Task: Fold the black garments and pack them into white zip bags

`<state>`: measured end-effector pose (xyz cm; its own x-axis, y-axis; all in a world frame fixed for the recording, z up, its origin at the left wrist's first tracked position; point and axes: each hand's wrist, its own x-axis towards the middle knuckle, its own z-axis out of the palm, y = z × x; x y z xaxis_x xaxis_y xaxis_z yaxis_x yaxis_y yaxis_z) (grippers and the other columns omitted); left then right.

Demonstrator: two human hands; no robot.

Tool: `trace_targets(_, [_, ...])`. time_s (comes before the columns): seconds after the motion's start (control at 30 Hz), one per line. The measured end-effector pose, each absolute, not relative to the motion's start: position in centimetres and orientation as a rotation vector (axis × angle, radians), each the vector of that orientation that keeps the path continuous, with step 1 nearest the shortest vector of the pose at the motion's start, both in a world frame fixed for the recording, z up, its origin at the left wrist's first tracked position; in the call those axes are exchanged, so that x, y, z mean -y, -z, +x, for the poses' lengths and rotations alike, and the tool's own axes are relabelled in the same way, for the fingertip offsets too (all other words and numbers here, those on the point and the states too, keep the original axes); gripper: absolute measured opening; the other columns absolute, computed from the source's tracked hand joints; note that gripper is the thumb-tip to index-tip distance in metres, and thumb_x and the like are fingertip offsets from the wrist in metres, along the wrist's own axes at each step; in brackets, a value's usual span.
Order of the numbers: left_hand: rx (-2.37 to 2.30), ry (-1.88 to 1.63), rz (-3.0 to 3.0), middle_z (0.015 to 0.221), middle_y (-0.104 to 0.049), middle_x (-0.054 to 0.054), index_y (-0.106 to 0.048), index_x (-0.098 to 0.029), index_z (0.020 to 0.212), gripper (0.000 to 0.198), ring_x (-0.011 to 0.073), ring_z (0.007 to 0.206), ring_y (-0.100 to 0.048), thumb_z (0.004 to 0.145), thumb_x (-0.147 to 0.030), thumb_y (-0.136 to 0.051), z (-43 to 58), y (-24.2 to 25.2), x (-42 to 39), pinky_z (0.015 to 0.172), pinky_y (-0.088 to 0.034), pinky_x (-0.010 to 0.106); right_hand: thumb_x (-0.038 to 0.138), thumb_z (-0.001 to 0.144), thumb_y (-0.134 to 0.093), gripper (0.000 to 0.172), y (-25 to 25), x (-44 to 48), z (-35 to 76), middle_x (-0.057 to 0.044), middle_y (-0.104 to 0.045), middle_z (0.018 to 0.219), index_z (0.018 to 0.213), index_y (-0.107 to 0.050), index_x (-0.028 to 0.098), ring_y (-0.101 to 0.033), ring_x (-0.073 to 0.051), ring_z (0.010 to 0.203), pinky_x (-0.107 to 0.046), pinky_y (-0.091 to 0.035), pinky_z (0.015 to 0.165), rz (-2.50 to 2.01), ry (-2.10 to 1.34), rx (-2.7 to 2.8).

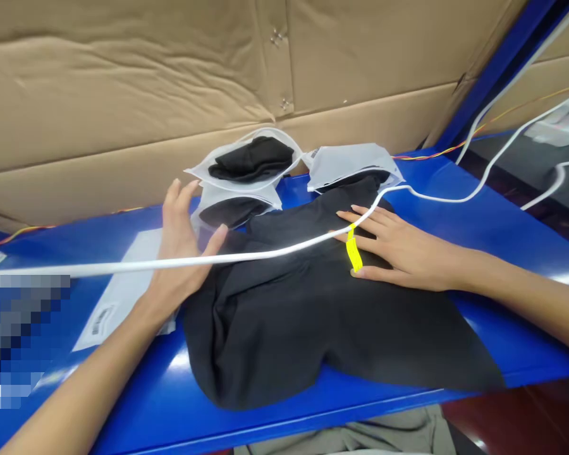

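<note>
A black cloth garment (pixel 284 316) lies spread over the blue table, with folds at its left side. My right hand (pixel 393 246) rests flat on its upper right part, fingers stretched out. My left hand (pixel 183 240) is at the garment's upper left edge, thumb and fingers apart and holding nothing; whether it touches the cloth I cannot tell. A white cable (pixel 265 254) runs across the view in front of the garment and both hands. On the cable, beside my right thumb, hangs a yellow tag (pixel 354 253).
Behind the garment stand open white bags (pixel 291 142) with black cloth inside, and another white bag (pixel 351 158) lies right of them. A flat white bag with a label (pixel 118 303) is at left. Cardboard (pixel 123 95) lines the back of the blue table (pixel 464 221).
</note>
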<state>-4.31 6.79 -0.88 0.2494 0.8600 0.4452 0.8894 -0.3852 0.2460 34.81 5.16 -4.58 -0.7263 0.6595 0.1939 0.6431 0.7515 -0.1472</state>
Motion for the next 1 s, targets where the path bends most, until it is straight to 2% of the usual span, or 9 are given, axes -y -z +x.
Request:
trace_targets(0.13, [1.752, 0.795, -2.441, 0.183, 0.006, 0.009, -0.028, -0.023, 0.168, 0.080, 0.0380, 0.169, -0.004, 0.104, -0.069, -0.045, -3.6, 0.8, -7.8, 0.138, -0.019, 0.059, 0.065, 0.108, -0.043, 0.070, 4.7, -5.1, 34.9, -0.021, -0.039, 0.171, 0.165, -0.044, 0.025, -0.034, -0.043, 0.160, -0.073, -0.033, 0.124, -1.026, -0.091, 2.718])
trace_targets(0.3, [1.749, 0.797, -2.393, 0.183, 0.006, -0.010, -0.062, -0.025, 0.141, 0.067, 0.0376, 0.167, -0.020, 0.100, -0.075, -0.042, -3.0, 0.0, -8.5, 0.136, -0.026, 0.052, 0.063, 0.107, -0.049, 0.069, 4.9, -5.1, 34.9, -0.020, -0.039, 0.172, 0.165, -0.045, 0.026, -0.034, -0.043, 0.160, -0.071, -0.033, 0.125, -1.024, -0.098, 2.700])
trace_targets(0.43, [1.670, 0.729, -2.389, 0.182, 0.008, -0.014, -0.071, -0.020, 0.118, 0.055, 0.0340, 0.168, -0.010, 0.105, -0.063, -0.040, -2.9, -0.3, -8.4, 0.132, -0.032, 0.047, 0.065, 0.107, -0.045, 0.070, 4.7, -5.1, 34.8, -0.022, -0.040, 0.170, 0.165, -0.045, 0.024, -0.035, -0.043, 0.160, -0.072, -0.032, 0.124, -1.016, -0.093, 2.712])
trace_targets(0.53, [1.611, 0.688, -2.414, 0.181, -0.014, -0.016, -0.073, -0.023, 0.109, 0.053, 0.0322, 0.168, -0.015, 0.108, -0.059, -0.034, -3.1, -0.1, -8.5, 0.132, -0.032, 0.054, 0.066, 0.107, -0.044, 0.071, 4.6, -5.2, 34.8, -0.024, -0.040, 0.170, 0.164, -0.047, 0.023, -0.035, -0.044, 0.159, -0.073, -0.031, 0.124, -1.022, -0.100, 2.719])
trace_targets(0.63, [1.551, 0.744, -2.434, 0.170, -0.046, -0.003, -0.072, -0.023, 0.100, 0.050, 0.0307, 0.162, -0.035, 0.109, -0.055, -0.035, -3.4, 0.3, -8.9, 0.133, -0.035, 0.057, 0.066, 0.108, -0.043, 0.070, 4.6, -5.2, 34.8, -0.023, -0.042, 0.169, 0.163, -0.048, 0.023, -0.036, -0.044, 0.159, -0.074, -0.032, 0.123, -1.018, -0.094, 2.721])
trace_targets(0.73, [1.539, 0.795, -2.409, 0.171, -0.045, 0.006, -0.069, -0.022, 0.092, 0.047, 0.0333, 0.158, -0.043, 0.108, -0.058, -0.043, -3.9, 0.6, -9.3, 0.131, -0.040, 0.057, 0.066, 0.108, -0.042, 0.069, 4.6, -5.2, 34.8, -0.022, -0.044, 0.168, 0.163, -0.048, 0.024, -0.037, -0.043, 0.159, -0.073, -0.034, 0.123, -1.011, -0.080, 2.719])
trace_targets(0.87, [1.557, 0.806, -2.428, 0.178, -0.030, -0.001, -0.070, -0.024, 0.127, 0.052, 0.0360, 0.162, -0.034, 0.102, -0.066, -0.052, -4.6, 0.8, -9.5, 0.132, -0.037, 0.056, 0.065, 0.107, -0.045, 0.069, 4.6, -5.2, 34.7, -0.023, -0.043, 0.169, 0.163, -0.049, 0.024, -0.036, -0.044, 0.159, -0.074, -0.034, 0.123, -1.010, -0.094, 2.715])
trace_targets(0.93, [1.611, 0.803, -2.453, 0.177, -0.033, -0.001, -0.053, -0.026, 0.155, 0.068, 0.0351, 0.163, -0.033, 0.102, -0.068, -0.052, -4.8, 0.8, -9.5, 0.131, -0.041, 0.055, 0.064, 0.108, -0.045, 0.069, 4.6, -5.2, 34.7, -0.023, -0.042, 0.169, 0.163, -0.048, 0.023, -0.035, -0.044, 0.159, -0.073, -0.033, 0.123, -1.009, -0.097, 2.718])
trace_targets(1.0, [1.651, 0.830, -2.430, 0.173, -0.041, 0.002, -0.045, -0.024, 0.162, 0.073, 0.0342, 0.160, -0.039, 0.102, -0.065, -0.053, -4.9, 0.7, -9.4, 0.129, -0.044, 0.054, 0.064, 0.108, -0.044, 0.069, 4.6, -5.2, 34.7, -0.023, -0.042, 0.169, 0.164, -0.047, 0.023, -0.035, -0.044, 0.159, -0.073, -0.034, 0.123, -1.007, -0.092, 2.719])
